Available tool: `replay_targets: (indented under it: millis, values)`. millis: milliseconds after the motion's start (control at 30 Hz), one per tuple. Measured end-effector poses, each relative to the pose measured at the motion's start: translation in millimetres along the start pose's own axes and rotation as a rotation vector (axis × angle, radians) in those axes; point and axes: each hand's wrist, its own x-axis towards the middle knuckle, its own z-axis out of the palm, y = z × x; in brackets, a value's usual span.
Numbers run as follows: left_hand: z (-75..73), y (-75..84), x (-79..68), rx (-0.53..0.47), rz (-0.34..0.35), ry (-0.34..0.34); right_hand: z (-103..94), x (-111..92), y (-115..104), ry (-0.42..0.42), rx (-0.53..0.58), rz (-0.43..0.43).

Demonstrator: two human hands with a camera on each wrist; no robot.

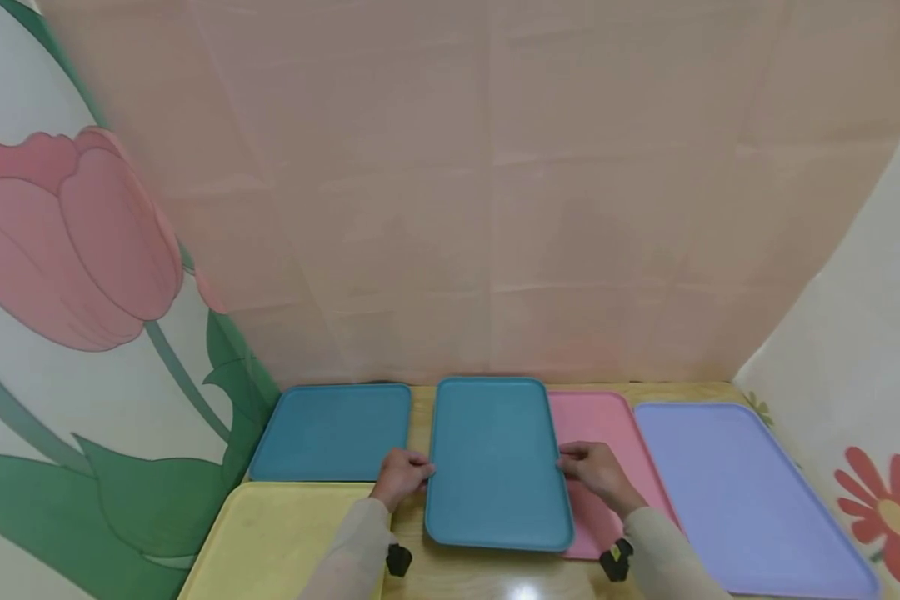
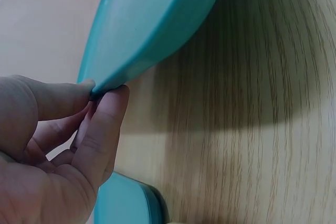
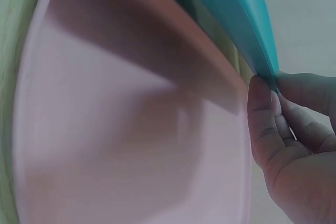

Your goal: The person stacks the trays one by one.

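Observation:
A teal tray (image 1: pixel 495 467) is held up over the table between both hands, its long sides running away from me. My left hand (image 1: pixel 403 477) pinches its left edge between thumb and fingers. On the opposite edge, my right hand (image 1: pixel 596 471) pinches the rim the same way. The left wrist view shows the tray's raised rim (image 2: pixel 142 51) above the wood, with a shadow beneath. Under the right side of the held tray lies a pink tray (image 1: pixel 607 425), partly covered by it in the head view; the right wrist view shows shadows across the pink tray (image 3: pixel 105 145).
A second teal tray (image 1: pixel 337 433) lies at the back left, with a yellow tray (image 1: pixel 270 533) in front of it. At the right is a lavender tray (image 1: pixel 750 500). A pinkish-brown sheet (image 1: pixel 487 192) hangs behind the wooden table (image 1: pixel 465 575).

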Motion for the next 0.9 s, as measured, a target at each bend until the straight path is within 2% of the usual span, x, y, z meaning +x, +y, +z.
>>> replay_targets:
  millis: [267, 533, 900]
  values:
    - [7.0, 1.8, 3.5, 0.004, 0.03, -0.007, -9.5, -1.1, 1.5, 0.002, -0.031, 0.007]
    - [14.4, 10.2, 2.4, -0.004, 0.041, -0.014, -20.8, -4.7, 0.9, -0.007, -0.062, 0.0]
    - [25.1, 17.6, 1.8, -0.049, 0.016, -0.034, -33.2, -9.2, 3.2, -0.017, -0.091, 0.002]
